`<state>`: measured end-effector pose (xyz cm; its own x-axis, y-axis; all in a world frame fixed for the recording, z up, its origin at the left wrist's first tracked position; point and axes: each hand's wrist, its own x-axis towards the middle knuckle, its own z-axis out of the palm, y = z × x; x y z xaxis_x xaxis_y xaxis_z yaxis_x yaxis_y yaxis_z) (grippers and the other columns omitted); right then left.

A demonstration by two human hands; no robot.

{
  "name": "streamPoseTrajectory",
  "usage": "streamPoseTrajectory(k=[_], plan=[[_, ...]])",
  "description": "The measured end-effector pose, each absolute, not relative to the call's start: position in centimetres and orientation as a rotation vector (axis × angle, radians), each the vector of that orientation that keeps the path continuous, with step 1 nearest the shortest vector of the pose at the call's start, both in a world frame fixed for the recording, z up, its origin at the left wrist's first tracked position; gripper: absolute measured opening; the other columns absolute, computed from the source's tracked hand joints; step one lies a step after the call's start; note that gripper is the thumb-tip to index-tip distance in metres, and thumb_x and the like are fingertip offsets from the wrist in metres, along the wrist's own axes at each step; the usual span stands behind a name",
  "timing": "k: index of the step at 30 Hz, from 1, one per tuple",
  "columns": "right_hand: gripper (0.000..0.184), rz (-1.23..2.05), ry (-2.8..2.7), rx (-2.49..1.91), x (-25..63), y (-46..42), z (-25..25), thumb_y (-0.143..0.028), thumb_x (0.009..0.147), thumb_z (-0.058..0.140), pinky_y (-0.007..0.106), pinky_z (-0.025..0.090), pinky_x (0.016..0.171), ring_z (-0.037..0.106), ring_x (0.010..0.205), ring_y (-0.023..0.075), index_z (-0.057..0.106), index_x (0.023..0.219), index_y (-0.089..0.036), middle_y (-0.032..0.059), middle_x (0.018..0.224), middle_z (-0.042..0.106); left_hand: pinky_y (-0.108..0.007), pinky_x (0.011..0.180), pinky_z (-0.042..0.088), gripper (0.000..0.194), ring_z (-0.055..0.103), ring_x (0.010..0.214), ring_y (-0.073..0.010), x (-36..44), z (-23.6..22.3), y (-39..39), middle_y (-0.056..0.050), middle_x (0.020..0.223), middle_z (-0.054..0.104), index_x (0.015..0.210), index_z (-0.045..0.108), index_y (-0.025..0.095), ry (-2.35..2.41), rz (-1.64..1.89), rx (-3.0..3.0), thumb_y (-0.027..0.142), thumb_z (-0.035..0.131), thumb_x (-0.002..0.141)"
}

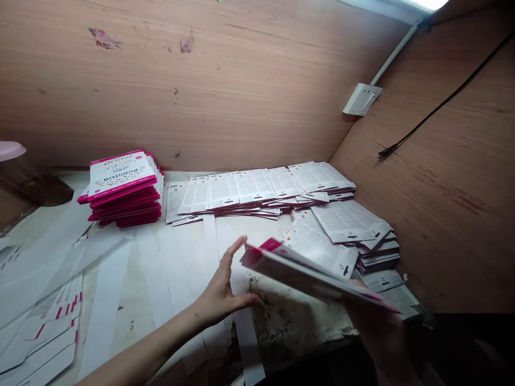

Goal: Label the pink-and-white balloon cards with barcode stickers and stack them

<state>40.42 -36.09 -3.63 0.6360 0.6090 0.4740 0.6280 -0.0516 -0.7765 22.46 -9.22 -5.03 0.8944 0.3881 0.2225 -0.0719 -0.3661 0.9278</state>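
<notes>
Head view: the right hand [376, 324] is clamped on a blurry card [309, 277] above the table's [281, 319] near edge, toward the right. The left hand [221, 294], thumb and fingers apart, is by its left end. White packs [253, 186] line the back edge beside a pink pile [125, 206].

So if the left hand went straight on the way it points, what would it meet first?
The left hand would probably meet the packet in the right hand first, at its near end; depth is hard to judge here.
</notes>
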Motion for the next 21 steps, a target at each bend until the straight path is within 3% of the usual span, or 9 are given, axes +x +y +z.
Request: streamPoseTrajectory(k=[4, 7, 11, 13, 18, 21], plan=[[0.058, 0.083, -0.870, -1.590, 37.2, -33.8, -7.0, -0.022, 0.084, 0.066, 0.051, 0.052, 0.096, 0.067, 0.106, 0.0266, 0.040, 0.135, -0.030, 0.0082, 0.115, 0.068, -0.051, 0.111, 0.034, 0.068, 0.046, 0.129, -0.0324, 22.4, -6.6, -9.2, -0.012, 0.137, 0.046, 0.136, 0.041, 0.026, 0.251, 0.329, 1.881, 0.031, 0.075, 0.077], [0.069, 0.128, -0.724, -1.543, 35.8, -33.4, -8.0, -0.027, 0.082, 0.068, 0.063, 0.042, 0.102, 0.062, 0.114, 0.0303, 0.029, 0.139, -0.029, 0.0103, 0.112, 0.068, -0.049, 0.109, 0.037, 0.051, 0.048, 0.124, -0.0287, 22.9, -6.9, -9.7, -0.011, 0.130, 0.049, 0.125, 0.048, 0.025, 0.191, 0.375, 1.911, 0.015, 0.065, 0.078], [0.063, 0.159, -0.689, -1.626, 35.9, -33.8, -9.0, -0.032, 0.079, 0.071, 0.066, 0.036, 0.105, 0.055, 0.124, 0.0342, 0.038, 0.133, -0.026, 0.0127, 0.112, 0.068, -0.043, 0.105, 0.041, 0.054, 0.049, 0.122, -0.0246, 23.8, -6.6, -10.3, -0.010, 0.130, 0.050, 0.127, 0.044, 0.024, 0.124, 0.333, 1.854, 0.004, 0.055, 0.078], [0.064, 0.155, -0.689, -1.633, 36.3, -34.0, -9.3, -0.032, 0.078, 0.072, 0.064, 0.038, 0.105, 0.056, 0.122, 0.0345, 0.040, 0.132, -0.025, 0.0130, 0.111, 0.068, -0.041, 0.101, 0.043, 0.056, 0.052, 0.116, -0.0231, 24.0, -6.5, -10.4, -0.009, 0.125, 0.052, 0.128, 0.042, 0.024, 0.138, 0.301, 1.840, 0.003, 0.053, 0.077], [0.064, 0.159, -0.675, -1.620, 37.1, -34.2, -9.3, -0.026, 0.075, 0.075, 0.062, 0.042, 0.102, 0.061, 0.114, 0.0336, 0.043, 0.130, -0.025, 0.0117, 0.111, 0.067, -0.042, 0.105, 0.040, 0.052, 0.045, 0.128, -0.0253, 24.3, -7.0, -10.7, -0.009, 0.127, 0.051, 0.124, 0.042, 0.024, 0.136, 0.292, 1.808, 0.003, 0.052, 0.078], [0.052, 0.141, -0.674, -1.610, 37.4, -34.3, -9.5, -0.024, 0.073, 0.076, 0.061, 0.041, 0.103, 0.062, 0.111, 0.0332, 0.052, 0.120, -0.024, 0.0103, 0.106, 0.068, -0.041, 0.101, 0.043, 0.042, 0.051, 0.122, -0.0248, 24.6, -7.3, -11.0, -0.009, 0.121, 0.056, 0.117, 0.047, 0.023, 0.140, 0.298, 1.759, 0.005, 0.053, 0.080]])
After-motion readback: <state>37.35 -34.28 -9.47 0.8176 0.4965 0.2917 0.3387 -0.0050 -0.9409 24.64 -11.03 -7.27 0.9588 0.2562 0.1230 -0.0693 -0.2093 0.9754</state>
